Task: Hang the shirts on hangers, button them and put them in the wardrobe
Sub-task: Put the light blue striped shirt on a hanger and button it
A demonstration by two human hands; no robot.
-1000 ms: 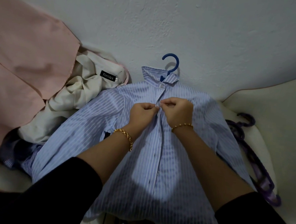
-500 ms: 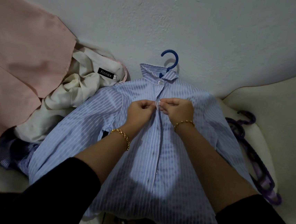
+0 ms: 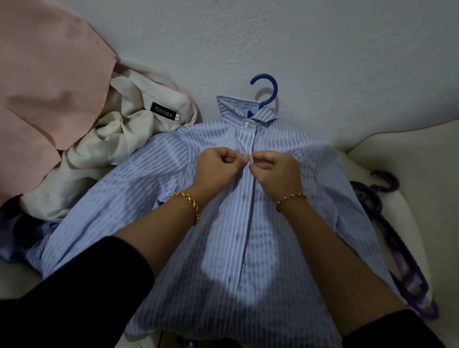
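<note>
Pinches, with left hand (image 3: 217, 167) and right hand (image 3: 276, 172) side by side and fingers curled tight on the cloth, the front placket of the blue striped shirt (image 3: 214, 256) just below its fastened collar button (image 3: 246, 124). Lies spread front-up on a pale seat (image 3: 426, 153), threaded on a blue hanger (image 3: 267, 93) whose hook rests against the white wall. Left of it, a crumpled cream garment (image 3: 107, 145) and pink cloth (image 3: 26, 92); right, purple hangers (image 3: 400, 252).

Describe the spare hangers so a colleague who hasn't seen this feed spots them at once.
Start at the blue striped shirt spread in the middle. To its right, on the cream cushion, lie the spare hangers. They are purple and bare, unlike the blue hanger whose hook sticks out above the shirt.
</note>
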